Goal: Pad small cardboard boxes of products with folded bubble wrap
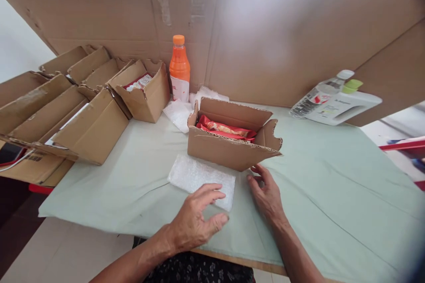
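My left hand (195, 219) hovers with fingers spread over the near edge of a white bubble-wrap sheet (199, 177) lying flat on the table. My right hand (265, 192) rests on the pale green table cloth (332, 194), fingers apart, its fingertips just below the front wall of an open cardboard box (229, 148). Red snack packets (226, 129) lie inside that box. Neither hand holds anything.
A second open box with packets (142, 93) stands at the back left, beside several empty open boxes (83, 128). An orange drink bottle (179, 68) stands by more bubble wrap (181, 112). A water bottle (315, 95) and white jug (345, 106) lie back right. A cardboard screen (282, 31) walls the back.
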A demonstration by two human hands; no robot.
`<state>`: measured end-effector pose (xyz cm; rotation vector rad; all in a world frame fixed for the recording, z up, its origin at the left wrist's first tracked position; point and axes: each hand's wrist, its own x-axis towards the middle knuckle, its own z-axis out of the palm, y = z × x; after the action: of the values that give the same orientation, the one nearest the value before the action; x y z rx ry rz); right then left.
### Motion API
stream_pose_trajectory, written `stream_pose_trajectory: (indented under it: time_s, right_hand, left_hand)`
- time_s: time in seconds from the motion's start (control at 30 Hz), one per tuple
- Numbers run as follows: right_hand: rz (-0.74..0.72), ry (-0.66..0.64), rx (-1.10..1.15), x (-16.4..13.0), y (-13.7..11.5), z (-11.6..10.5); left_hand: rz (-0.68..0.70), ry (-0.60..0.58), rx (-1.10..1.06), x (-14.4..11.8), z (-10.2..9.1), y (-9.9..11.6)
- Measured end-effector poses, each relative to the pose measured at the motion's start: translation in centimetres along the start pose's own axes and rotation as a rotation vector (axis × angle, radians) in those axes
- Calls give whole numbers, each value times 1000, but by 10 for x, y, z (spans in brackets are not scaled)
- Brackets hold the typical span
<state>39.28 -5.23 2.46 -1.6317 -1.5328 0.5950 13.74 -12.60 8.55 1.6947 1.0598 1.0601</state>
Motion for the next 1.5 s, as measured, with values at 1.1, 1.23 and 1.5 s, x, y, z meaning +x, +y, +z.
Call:
stream_pose_trajectory:
  time_s: [1.1,1.23,1.5]
  right_hand:
    - [-135,-138,-209,4,13,-10]
    - [-387,-114,-384,-7,21,2]
    - [-482,-87,-456,-3,23,7]
  left_hand:
    - [-262,404,473,41,-90,-82]
    - [-189,314,736,69,-115,-92]
    - [-164,227,844,164,-126,-118]
